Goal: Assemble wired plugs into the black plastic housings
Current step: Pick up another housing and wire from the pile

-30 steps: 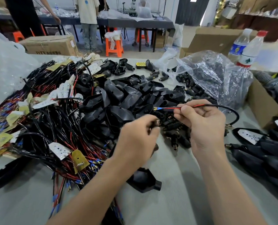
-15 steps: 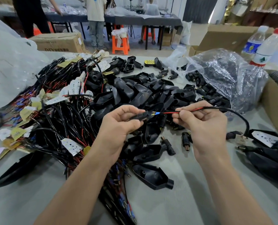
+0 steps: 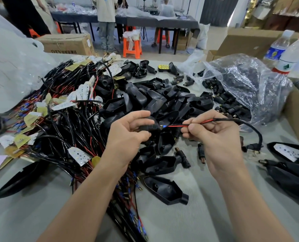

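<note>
Raised since a second ago, left hand [image 3: 127, 135] grips a black plug [image 3: 151, 128]; right hand [image 3: 215, 137] pinches the red wire [image 3: 176, 126], its blue tip [image 3: 164, 126] at the plug's end.

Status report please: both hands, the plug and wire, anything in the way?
Left hand grips black plug. Right hand pinches red wire, blue terminal at plug's end; seating unclear. Nothing blocks; loose housings lie beneath.

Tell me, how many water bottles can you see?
2. The white-capped bottle with a blue label stands at the far right; the red-capped bottle stands just right of it. Others could be hidden.
</note>
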Tool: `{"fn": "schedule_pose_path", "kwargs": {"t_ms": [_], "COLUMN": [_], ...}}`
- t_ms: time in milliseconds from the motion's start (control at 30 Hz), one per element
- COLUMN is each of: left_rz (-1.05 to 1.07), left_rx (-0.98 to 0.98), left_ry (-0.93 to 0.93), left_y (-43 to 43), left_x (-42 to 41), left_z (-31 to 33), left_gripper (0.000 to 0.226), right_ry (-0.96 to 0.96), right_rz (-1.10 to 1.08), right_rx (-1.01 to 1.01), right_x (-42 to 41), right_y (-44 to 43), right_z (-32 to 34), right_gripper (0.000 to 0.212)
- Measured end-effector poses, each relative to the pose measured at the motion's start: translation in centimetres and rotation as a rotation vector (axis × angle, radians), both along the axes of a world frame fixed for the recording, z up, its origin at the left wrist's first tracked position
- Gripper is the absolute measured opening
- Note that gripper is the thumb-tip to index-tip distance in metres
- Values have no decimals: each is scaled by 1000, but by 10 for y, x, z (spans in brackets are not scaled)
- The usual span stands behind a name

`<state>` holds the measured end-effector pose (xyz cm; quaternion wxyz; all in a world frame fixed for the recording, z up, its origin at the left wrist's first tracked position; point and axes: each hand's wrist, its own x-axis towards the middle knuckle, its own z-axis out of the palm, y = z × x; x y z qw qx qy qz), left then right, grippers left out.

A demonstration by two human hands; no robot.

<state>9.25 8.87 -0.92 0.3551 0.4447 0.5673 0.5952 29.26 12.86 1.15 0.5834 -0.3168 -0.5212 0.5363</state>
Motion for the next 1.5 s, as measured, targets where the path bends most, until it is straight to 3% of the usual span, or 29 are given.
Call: {"fn": "schedule_pose_path", "kwargs": {"t_ms": [67, 167, 267, 300, 333, 400, 567, 667, 800, 900, 967, 1100, 1133, 1233, 1267, 1300, 1400, 1500], "left_rz": [71, 28, 149, 180, 161, 10, -344, -363, -319, -224, -80, 111, 144, 267, 317, 356, 388, 403], "left_rx": [-14, -55, -29, 17, 36, -1, -153, -152, -129, -75, -36, -15, -14, 13, 19, 18, 23, -5], "left_ry": [110, 361, 806, 860, 795, 467, -96, -454, -655, -781, -799, -571, -499, -265, -166, -61, 175, 453], "left_y": [-1, -5, -11, -12, -13, -13, -11, -9, -7, -6, -4, -2, -2, -2, -1, 0, 0, -2], "left_x": [-1, -3, 6, 11, 16, 23, 30, 27, 9, -5, -12, -18, -17, -17, -17, -18, -16, -15], "left_z": [2, 7, 4, 3, 3, 6, 12, 19, 26, 27, 25, 19, 17, 14, 12, 11, 9, 5], "left_gripper": [62, 50, 35, 33, 30, 23, 48, 36, 35, 30, 27, 23, 21, 21, 23, 23, 28, 46], "right_ry": [-30, -84, -146, -190, -242, -344, -576, -751, -854, -868, -937, -1035, -950, -534, -523, -656, -1284, -1487], "right_rz": [-87, -200, -126, -65, 17, 243, 847, 1101, 1212, 1088, 889, 326, 248, 283, 222, 89, -311, -246], "right_rx": [-33, -42, -63, -66, -66, -65, -127, -147, -213, -289, -316, -185, -165, -223, -202, -130, 238, 337], "right_x": [2, 7, 7, 5, 2, -5, -11, -7, 4, 20, 29, 36, 36, 29, 26, 22, 0, -20], "right_y": [4, 10, 9, 6, 3, -5, -27, -33, -29, -17, -7, 14, 15, 12, 12, 14, 10, 7], "right_z": [-4, -10, -9, -7, -5, 0, 14, 18, 16, 9, 3, -9, -10, -5, -8, -13, -22, -28], "right_gripper": [31, 21, 23, 22, 20, 17, 16, 21, 24, 19, 16, 17, 17, 17, 16, 14, 14, 31]}}
